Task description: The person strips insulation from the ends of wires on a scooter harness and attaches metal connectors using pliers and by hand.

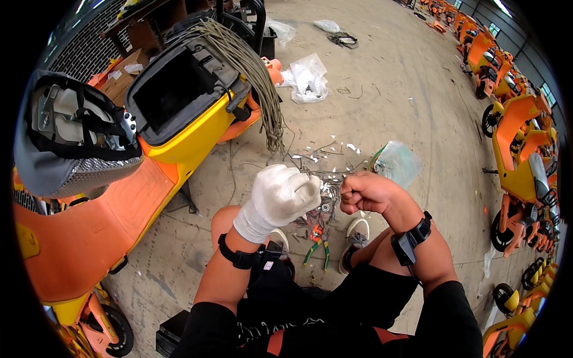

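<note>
Clenching knit-gloved left hand (282, 194), bare right fist (370, 192)

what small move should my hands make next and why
I'd probably open the right hand and lower it toward the green-handled pliers: it and the gloved left hand are both closed in fists, while the pliers lie on the floor between the shoes.
</note>
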Motion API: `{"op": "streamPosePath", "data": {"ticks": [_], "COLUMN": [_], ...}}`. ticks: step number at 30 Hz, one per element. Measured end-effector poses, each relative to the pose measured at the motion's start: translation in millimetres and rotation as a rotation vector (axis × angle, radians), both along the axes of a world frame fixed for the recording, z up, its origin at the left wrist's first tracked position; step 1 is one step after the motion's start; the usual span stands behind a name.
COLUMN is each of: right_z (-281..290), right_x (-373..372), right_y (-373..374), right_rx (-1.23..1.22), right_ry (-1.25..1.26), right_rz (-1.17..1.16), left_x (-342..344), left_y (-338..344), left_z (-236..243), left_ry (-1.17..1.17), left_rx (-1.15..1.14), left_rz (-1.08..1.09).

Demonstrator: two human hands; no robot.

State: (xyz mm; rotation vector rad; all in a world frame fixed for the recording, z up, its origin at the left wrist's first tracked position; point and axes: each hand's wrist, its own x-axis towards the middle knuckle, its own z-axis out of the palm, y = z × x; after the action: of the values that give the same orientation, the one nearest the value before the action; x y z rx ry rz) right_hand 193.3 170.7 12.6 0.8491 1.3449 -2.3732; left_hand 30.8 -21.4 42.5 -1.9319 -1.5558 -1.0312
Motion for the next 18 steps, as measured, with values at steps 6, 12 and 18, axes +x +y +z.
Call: {"op": "streamPosePath", "data": {"ticks": [6, 12, 18], "right_z": [4, 7, 10], "right_x": [-2, 8, 2], "right_y": [-1, -15, -18], "right_rx": [0.194, 1.242, 1.868], "right_ry": [0.117, 0.336, 0.712], "right_rz": [-0.053, -0.110, -0.101], "left_x": [-11, -26, -26], "left_y": [11, 13, 13], "left_z": [-28, -41, -36], "left_ry": [-0.330, -1.182, -1.658], "left_rx": [0.011, -0.308, -0.445], "left_rz": [0.171, 0.324, 0.113]}}
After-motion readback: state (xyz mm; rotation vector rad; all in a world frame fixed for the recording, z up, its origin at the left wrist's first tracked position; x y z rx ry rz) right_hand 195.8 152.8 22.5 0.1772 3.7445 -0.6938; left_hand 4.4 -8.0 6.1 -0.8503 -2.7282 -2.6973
